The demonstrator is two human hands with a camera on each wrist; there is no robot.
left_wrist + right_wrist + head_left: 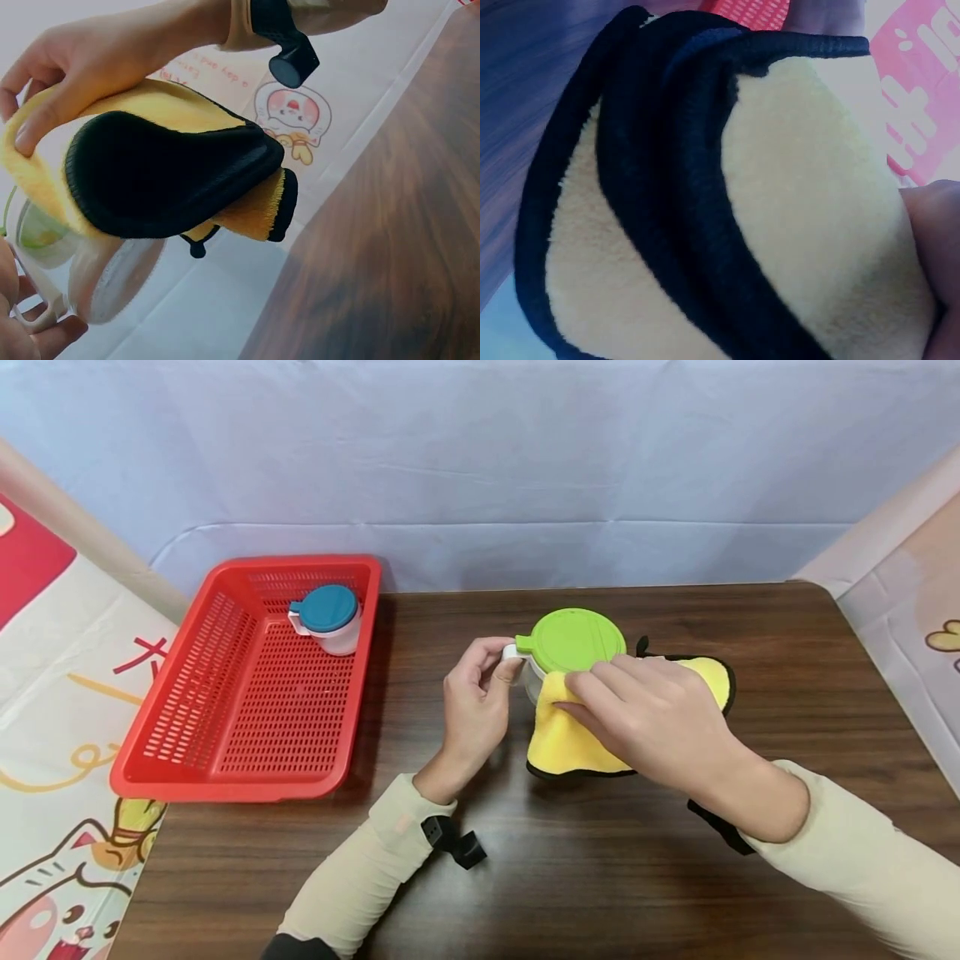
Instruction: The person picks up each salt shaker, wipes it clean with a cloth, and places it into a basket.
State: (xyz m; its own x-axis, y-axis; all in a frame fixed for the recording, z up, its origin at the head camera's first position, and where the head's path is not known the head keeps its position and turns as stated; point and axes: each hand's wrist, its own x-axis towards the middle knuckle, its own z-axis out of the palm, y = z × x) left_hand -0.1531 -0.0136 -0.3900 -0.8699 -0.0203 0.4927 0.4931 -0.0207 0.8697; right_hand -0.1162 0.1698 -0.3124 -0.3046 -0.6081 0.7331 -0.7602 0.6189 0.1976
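My left hand [476,702] pinches the white handle of a clear-bodied seasoning jar with a flat green lid [576,639], right of the table's middle. My right hand [660,718] grips a yellow cloth [573,739] with black edging and lays it against the near right side of the jar. In the left wrist view the clear jar body [112,289] shows below the cloth, its handle [45,307] between the left fingers. Folds of the cloth [802,172] fill most of the right wrist view and hide the jar there.
At the left stands a red perforated plastic basket [352,727]. Inside its far right corner sits a similar jar with a blue lid [328,608]. The dark wood table [570,885] meets a pale cloth backdrop [480,468] at the back.
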